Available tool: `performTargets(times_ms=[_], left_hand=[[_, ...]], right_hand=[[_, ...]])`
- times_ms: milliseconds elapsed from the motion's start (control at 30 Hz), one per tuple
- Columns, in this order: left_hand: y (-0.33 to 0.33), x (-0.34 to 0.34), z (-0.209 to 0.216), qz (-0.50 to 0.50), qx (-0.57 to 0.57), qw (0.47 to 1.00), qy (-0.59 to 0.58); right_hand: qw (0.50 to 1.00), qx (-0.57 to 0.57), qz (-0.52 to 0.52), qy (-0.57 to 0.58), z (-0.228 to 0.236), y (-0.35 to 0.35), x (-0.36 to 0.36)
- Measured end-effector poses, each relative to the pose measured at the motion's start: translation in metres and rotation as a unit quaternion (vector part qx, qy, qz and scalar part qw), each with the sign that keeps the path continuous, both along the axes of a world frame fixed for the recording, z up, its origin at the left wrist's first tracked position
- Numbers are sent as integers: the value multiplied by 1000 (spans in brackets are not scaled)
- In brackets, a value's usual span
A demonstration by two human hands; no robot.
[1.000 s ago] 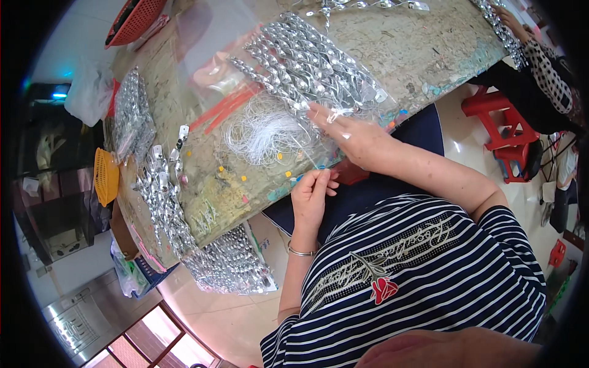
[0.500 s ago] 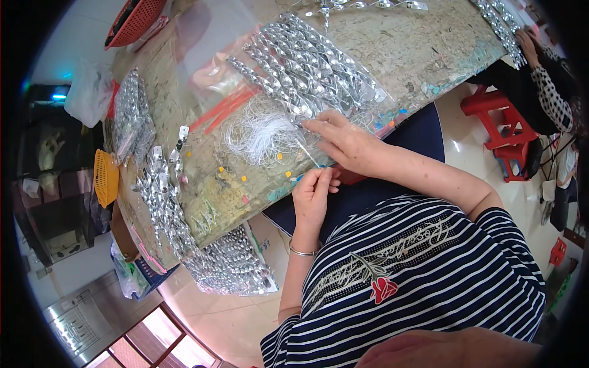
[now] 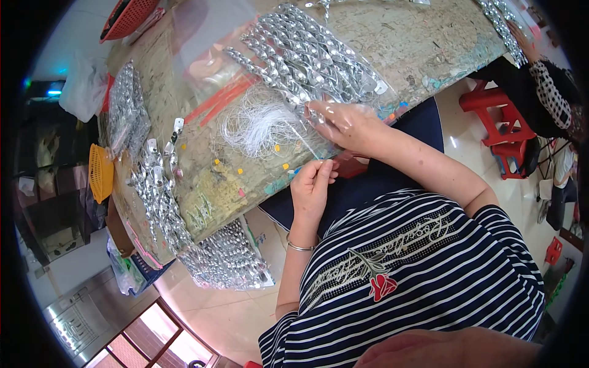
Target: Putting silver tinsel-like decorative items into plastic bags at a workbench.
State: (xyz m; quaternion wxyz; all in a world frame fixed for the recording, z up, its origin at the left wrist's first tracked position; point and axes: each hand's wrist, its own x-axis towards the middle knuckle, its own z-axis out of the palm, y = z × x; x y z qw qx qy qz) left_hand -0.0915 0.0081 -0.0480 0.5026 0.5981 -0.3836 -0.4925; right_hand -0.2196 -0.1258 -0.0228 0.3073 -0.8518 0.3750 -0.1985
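Worktable: a mottled, worn top (image 3: 423, 46), its near edge running in front of the person.
Twisted silver strips: a broad row (image 3: 300, 55) on the table, directly ahead of the hands; clear plastic film (image 3: 193, 43) spreads just left of it.
Hanging silver strips: a bunch (image 3: 153, 190) on the table's left side, reaching its edge.
Lower silver strips: a packed lot (image 3: 227, 257) below the table edge, left of the person.
Red stool: beside the table at right (image 3: 500, 122).
Side bag: clear plastic (image 3: 127, 110) filled with silver strips, on the table's far left.
White thread: a loose, tangled heap (image 3: 254, 129) between the silver row and the near edge.
White bag: thin plastic (image 3: 84, 92), contents too hazy to tell.
Red basket: perforated wall (image 3: 126, 18), cut by the upper rim; contents unclear.
Right hand: over the row's near end (image 3: 350, 126), fingers stretched, clear film about them; cannot tell whether they grip.
Left hand: curled by the table edge (image 3: 311, 187), thumb and forefinger pinching a thin white strand (image 3: 305, 141).
Yellow basket: upright at left (image 3: 101, 172), inside hidden.
Yellow bits: small pieces (image 3: 285, 166) scattered near the thread.
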Motion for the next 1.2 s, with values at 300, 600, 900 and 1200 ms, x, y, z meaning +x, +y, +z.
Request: performTargets(times_ms=[300, 600, 900, 1200], left_hand=[[-1, 1, 0, -9, 8, 1000, -7], [-1, 1, -2, -18, 5, 1000, -15], [-2, 2, 0, -12, 10, 1000, -8], [-3, 5, -8, -32, 10, 999, -36]], right_hand=[[990, -115, -36, -74, -9, -4, -3], [999, -52, -4, 2, 1, 1, 7], [994, -104, -32, -12, -2, -1, 6], [982, -152, -2, -109, -20, -1, 0]])
